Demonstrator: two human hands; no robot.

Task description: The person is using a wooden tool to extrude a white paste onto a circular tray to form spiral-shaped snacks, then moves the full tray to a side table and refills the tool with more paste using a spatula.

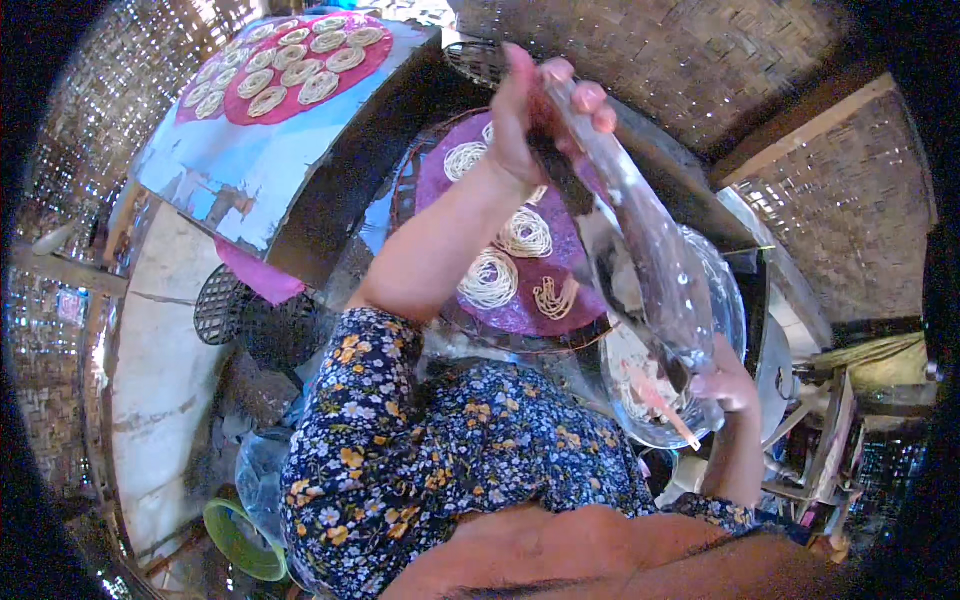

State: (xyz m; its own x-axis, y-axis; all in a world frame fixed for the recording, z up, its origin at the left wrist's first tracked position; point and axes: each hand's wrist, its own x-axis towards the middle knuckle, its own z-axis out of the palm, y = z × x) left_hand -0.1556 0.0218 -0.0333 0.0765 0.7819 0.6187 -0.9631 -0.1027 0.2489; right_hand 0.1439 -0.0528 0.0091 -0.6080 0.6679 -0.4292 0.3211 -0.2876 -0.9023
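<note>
My left hand [530,120] is raised at the upper middle, closed on the top of a long shiny object [660,260], perhaps clear plastic or metal. My right hand [725,385] grips its lower end at the right. Below it is a large silver bowl [625,410] with pale material and a pink-handled utensil [670,410] in it. Behind my left arm, several coils of pale noodles [490,280] lie on a purple round sheet [570,310] in a woven tray, with a loose looped strand [555,295] near its front.
A raised pale blue board [200,170] at the upper left holds several noodle coils on pink sheets. Below it are a dark latticed basket [220,305], a clear plastic bag [258,470] and a green tub [225,530]. Woven walls surround me, with wooden framing [830,420] at the right.
</note>
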